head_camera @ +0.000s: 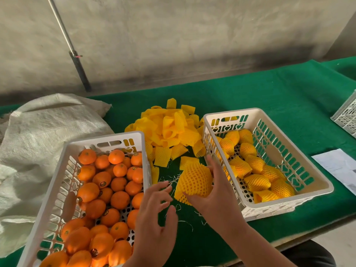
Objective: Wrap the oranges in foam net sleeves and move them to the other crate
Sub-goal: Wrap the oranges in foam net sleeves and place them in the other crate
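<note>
My right hand grips an orange wrapped in a yellow foam net sleeve, held between the two crates just above the green cloth. My left hand hovers beside it with fingers spread and holds nothing. The white crate on the left is full of bare oranges. The white crate on the right holds several sleeved oranges. A heap of loose yellow sleeves lies behind my hands.
A green cloth covers the table. A pale woven sack lies at the left. Another white crate shows at the right edge, with a sheet of paper near it. A pole leans on the wall.
</note>
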`<state>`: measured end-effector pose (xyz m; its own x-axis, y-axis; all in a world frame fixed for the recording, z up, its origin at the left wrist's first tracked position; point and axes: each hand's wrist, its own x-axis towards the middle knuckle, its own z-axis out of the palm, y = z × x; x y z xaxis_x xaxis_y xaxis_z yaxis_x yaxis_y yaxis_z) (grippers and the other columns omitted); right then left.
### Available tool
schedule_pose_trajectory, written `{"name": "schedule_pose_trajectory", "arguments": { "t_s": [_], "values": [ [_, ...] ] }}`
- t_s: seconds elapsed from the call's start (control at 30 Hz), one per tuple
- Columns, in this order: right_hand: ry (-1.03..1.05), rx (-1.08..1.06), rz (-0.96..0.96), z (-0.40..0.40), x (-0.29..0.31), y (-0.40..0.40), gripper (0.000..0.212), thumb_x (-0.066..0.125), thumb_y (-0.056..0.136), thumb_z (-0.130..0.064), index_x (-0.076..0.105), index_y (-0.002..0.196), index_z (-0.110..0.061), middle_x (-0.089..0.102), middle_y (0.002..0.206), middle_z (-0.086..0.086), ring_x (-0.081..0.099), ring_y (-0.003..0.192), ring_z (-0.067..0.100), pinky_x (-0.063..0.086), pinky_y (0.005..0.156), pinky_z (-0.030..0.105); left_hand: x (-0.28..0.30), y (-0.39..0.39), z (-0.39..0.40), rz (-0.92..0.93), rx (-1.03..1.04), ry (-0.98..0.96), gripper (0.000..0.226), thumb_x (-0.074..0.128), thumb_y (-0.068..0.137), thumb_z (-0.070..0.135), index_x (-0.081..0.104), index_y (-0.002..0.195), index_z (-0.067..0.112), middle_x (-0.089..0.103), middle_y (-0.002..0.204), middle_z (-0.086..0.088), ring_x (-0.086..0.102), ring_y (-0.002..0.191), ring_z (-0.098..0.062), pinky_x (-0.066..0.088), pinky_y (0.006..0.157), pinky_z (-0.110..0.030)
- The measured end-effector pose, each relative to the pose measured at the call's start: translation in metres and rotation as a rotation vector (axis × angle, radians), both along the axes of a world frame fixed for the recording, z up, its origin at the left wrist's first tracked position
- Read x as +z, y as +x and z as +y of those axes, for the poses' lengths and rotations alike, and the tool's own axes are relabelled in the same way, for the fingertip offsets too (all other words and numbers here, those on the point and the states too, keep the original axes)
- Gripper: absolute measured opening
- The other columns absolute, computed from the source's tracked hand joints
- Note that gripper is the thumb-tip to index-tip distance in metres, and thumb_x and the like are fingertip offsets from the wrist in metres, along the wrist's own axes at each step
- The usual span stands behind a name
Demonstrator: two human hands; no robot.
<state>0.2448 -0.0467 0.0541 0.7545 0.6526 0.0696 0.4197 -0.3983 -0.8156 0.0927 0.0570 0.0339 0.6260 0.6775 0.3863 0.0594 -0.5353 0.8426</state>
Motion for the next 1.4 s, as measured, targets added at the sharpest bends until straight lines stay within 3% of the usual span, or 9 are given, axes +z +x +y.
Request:
{"name": "schedule_pose_trajectory", "arguments": {
  "t_s": [0.17,0.27,0.43,0.6,0.8,0.93,1.1,1.23,1.4],
  "values": [
    [-0.044,0.119,-0.06,-0.004,0.004,0.001,0.117,0.076,0.067,-0.064,0.001,0.157,-0.059,0.008,0.136,-0.059,0.025,0.13,-0.019,0.044,0.103,0.038,0.019,0.023,0.021,0.062,-0.208,-1.164,0.063,0.071,0.083,0.058,0.053,0.136,0.031,0.069,0.131,0.0,0.069,0.119,-0.021,0.06,0.091,-0.055],
    [-0.059,0.221,-0.083,0.0,0.002,-0.004,0.118,0.078,0.07,-0.064,-0.001,0.158,-0.058,0.023,0.142,-0.042,0.023,0.135,-0.017,0.042,0.108,0.035,0.016,0.026,0.026,0.055,-0.413,-1.34,0.068,0.082,0.086,0.041,0.052,0.142,0.018,0.066,0.134,-0.016,0.064,0.124,-0.039,0.057,0.095,-0.055],
    [-0.049,0.356,0.13,-0.005,-0.004,0.003,0.137,0.086,0.061,-0.078,-0.011,0.157,-0.06,0.001,0.168,-0.03,0.013,0.157,0.005,0.03,0.12,0.042,0.002,0.024,0.029,0.011,-0.223,-1.206,0.08,0.095,0.064,0.049,0.06,0.134,0.03,0.072,0.124,-0.005,0.072,0.112,-0.031,0.061,0.085,-0.043],
    [0.021,0.286,0.601,-0.007,-0.003,0.01,0.11,0.072,0.075,-0.081,0.017,0.163,-0.043,0.062,0.14,-0.01,0.069,0.117,0.006,0.06,0.092,0.027,0.003,0.023,0.023,0.146,-0.18,-0.856,0.078,0.089,0.055,0.071,0.057,0.123,0.052,0.07,0.111,0.017,0.073,0.104,-0.011,0.064,0.076,-0.035],
    [0.075,0.048,0.632,-0.003,-0.006,0.013,0.064,0.077,0.074,-0.066,0.054,0.132,-0.048,0.07,0.115,-0.009,0.072,0.103,0.013,0.063,0.085,0.032,0.001,0.022,0.024,0.389,-0.312,-0.402,0.082,0.07,0.072,0.082,0.035,0.143,0.062,0.055,0.128,0.038,0.063,0.113,0.003,0.062,0.079,-0.023],
    [0.212,-0.137,0.675,-0.015,0.005,0.055,0.054,0.08,0.073,-0.068,0.06,0.119,-0.048,0.076,0.105,-0.014,0.075,0.098,0.01,0.062,0.09,0.039,-0.025,0.005,0.043,0.712,-0.176,0.121,0.082,0.043,0.082,0.084,0.029,0.154,0.049,0.024,0.159,0.027,0.022,0.147,0.001,0.03,0.121,-0.033],
    [0.052,-0.423,0.429,-0.044,0.001,0.147,0.084,0.072,0.065,-0.079,0.051,0.136,-0.041,0.068,0.123,-0.001,0.067,0.109,0.023,0.055,0.091,0.043,-0.066,-0.002,0.049,1.034,-0.166,0.379,0.072,0.048,0.092,0.075,0.035,0.155,0.044,-0.015,0.172,-0.003,-0.028,0.154,-0.028,-0.004,0.127,-0.044],
    [-0.308,-0.432,0.314,-0.062,-0.044,0.202,0.095,0.082,0.08,-0.058,0.037,0.155,-0.021,0.051,0.148,0.013,0.054,0.125,0.032,0.052,0.095,0.046,-0.075,0.001,0.045,0.975,-0.148,0.434,0.06,0.088,0.068,0.057,0.076,0.121,0.031,0.035,0.163,-0.017,0.005,0.156,-0.041,0.019,0.121,-0.058],
    [-0.696,-0.203,0.292,-0.056,-0.092,0.219,0.102,0.084,0.081,-0.054,0.031,0.158,-0.014,0.046,0.155,0.015,0.053,0.132,0.035,0.053,0.099,0.043,-0.072,0.008,0.048,0.837,-0.157,0.505,0.06,0.107,0.023,0.026,0.08,0.077,0.024,0.071,0.122,-0.024,0.05,0.128,-0.057,0.04,0.095,-0.071]
  ]
}}
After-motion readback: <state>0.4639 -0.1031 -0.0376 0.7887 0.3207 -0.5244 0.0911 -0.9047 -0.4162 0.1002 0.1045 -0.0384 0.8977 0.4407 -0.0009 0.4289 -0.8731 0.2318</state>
